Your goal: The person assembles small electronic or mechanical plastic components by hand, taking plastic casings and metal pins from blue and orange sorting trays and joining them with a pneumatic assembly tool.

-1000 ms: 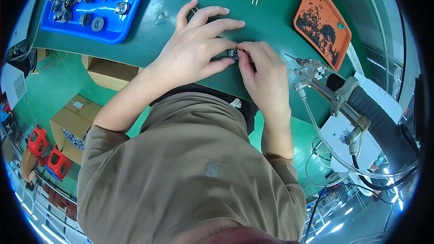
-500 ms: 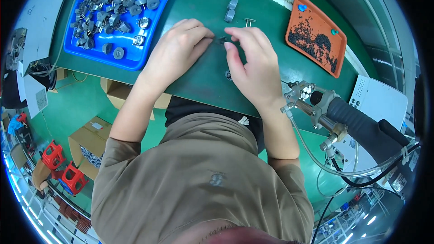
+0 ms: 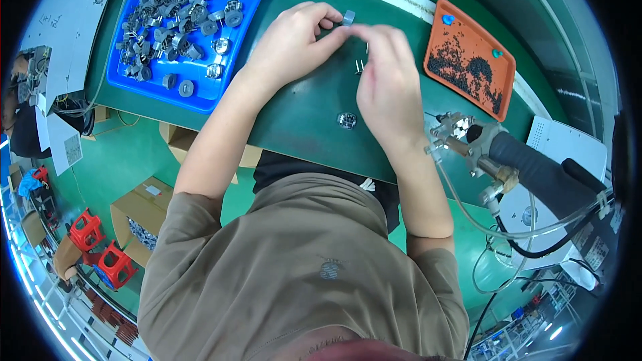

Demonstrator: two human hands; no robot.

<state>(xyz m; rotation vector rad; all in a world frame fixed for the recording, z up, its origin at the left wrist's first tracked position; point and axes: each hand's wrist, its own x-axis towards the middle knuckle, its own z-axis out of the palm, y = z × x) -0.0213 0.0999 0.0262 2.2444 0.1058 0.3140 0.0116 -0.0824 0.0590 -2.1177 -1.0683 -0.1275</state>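
Observation:
My left hand (image 3: pixel 294 43) is over the far middle of the green table, its thumb and index finger closed at a grey cylindrical part (image 3: pixel 349 17). My right hand (image 3: pixel 391 87) meets it there, fingers bent in and fingertips touching the left thumb tip. Whatever the right fingers pinch is hidden. Just left of the right hand, a small metal part with upright pins (image 3: pixel 360 67) stands on the table. A round part with a shiny metal inside (image 3: pixel 346 120) lies nearer to me.
At left, a blue tray (image 3: pixel 231 70) holds many grey round parts with metal pins. An orange tray (image 3: pixel 468 27) with tiny black pieces and two blue-green bits is at right. A jointed metal tool with a black sleeve and hoses (image 3: pixel 491 154) reaches over the table's right end.
Both hands have moved away from me, up to the grey cylindrical part. The shiny round part, partly hidden before by my right hand, now shows fully. My view has shifted slightly.

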